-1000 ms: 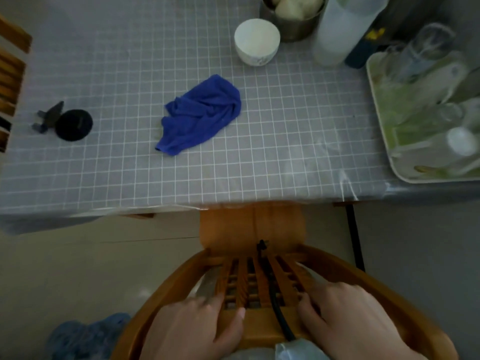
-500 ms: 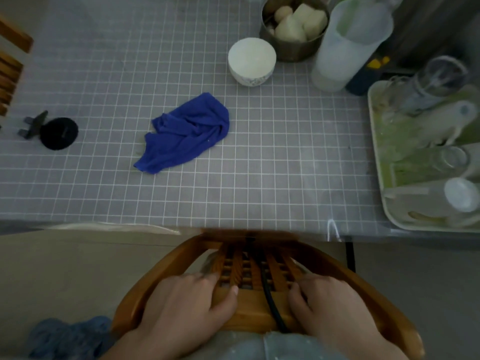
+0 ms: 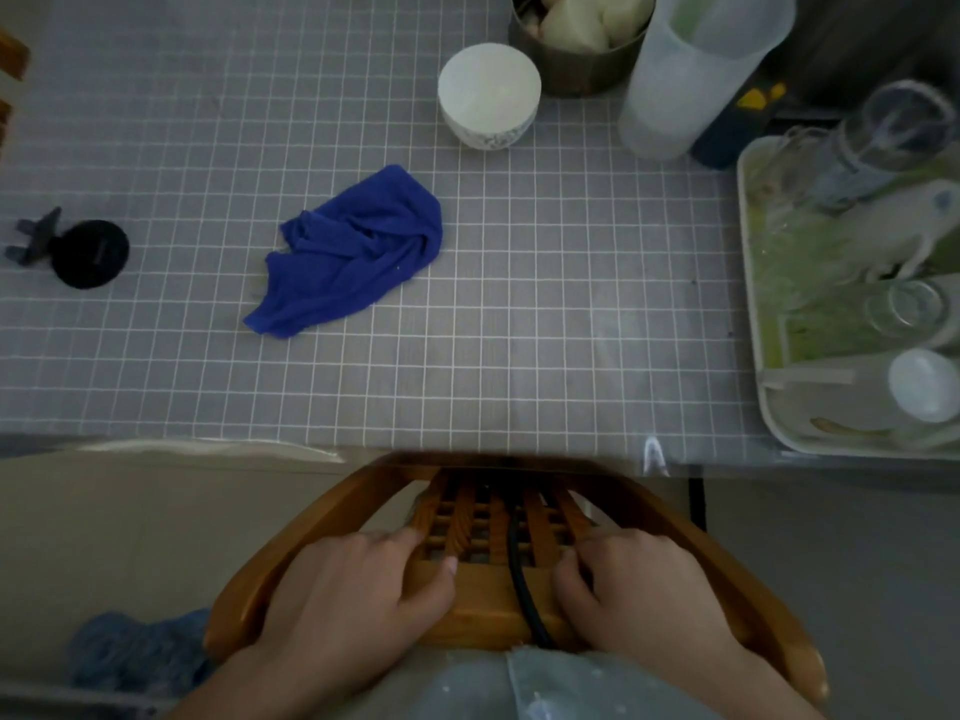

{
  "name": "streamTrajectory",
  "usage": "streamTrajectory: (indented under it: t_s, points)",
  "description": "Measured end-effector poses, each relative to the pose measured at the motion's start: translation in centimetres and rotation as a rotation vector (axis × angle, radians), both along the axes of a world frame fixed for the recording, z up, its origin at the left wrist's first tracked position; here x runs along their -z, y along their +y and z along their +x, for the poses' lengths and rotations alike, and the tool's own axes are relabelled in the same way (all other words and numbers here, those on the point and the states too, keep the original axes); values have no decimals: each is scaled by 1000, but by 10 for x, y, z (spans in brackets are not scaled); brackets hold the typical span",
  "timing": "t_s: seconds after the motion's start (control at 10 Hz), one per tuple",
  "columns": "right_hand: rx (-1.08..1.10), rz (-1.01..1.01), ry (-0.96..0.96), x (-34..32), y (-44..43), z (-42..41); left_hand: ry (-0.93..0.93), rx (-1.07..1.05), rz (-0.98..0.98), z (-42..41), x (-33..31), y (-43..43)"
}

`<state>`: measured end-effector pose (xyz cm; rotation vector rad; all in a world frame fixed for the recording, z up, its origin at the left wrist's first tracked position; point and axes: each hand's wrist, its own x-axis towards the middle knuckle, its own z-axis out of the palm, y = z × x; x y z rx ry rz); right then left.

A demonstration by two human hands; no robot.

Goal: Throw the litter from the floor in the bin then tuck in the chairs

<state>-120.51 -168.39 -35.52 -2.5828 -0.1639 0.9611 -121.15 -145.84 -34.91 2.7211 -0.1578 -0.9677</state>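
A wooden chair (image 3: 332, 517) with a curved top rail and a lattice back stands right below me. Its seat is hidden under the table (image 3: 519, 356), which wears a grey grid-patterned cloth. My left hand (image 3: 343, 600) grips the top rail left of centre, thumb over the front. My right hand (image 3: 644, 589) grips the same rail right of centre. A black cord (image 3: 519, 574) runs down the chair back between my hands. No litter or bin shows in this view.
On the table lie a blue cloth (image 3: 358, 252), a black round object (image 3: 88, 254), a white bowl (image 3: 488, 96), a metal pot (image 3: 576, 44), a clear jug (image 3: 696, 70) and a tray (image 3: 763, 397) of glassware. Another wooden chair (image 3: 13, 59) shows at far left. Blue fabric (image 3: 135, 652) lies on the floor.
The chair has slid forward under the table with both hands on its back. Its seat, visible a second ago, is now hidden below the table edge.
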Motion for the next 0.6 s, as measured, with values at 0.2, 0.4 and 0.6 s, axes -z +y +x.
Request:
streamTrajectory:
  t_s: [0.2,0.4,0.6]
  points:
    - [14,-2,-50,0,4,-1,10,25,18,3,-2,0]
    - [12,-1,-63,-1,5,-3,13,52,13,4,-2,0]
    - [49,-77,-222,-9,12,-14,-169,145,81,-8,7,3]
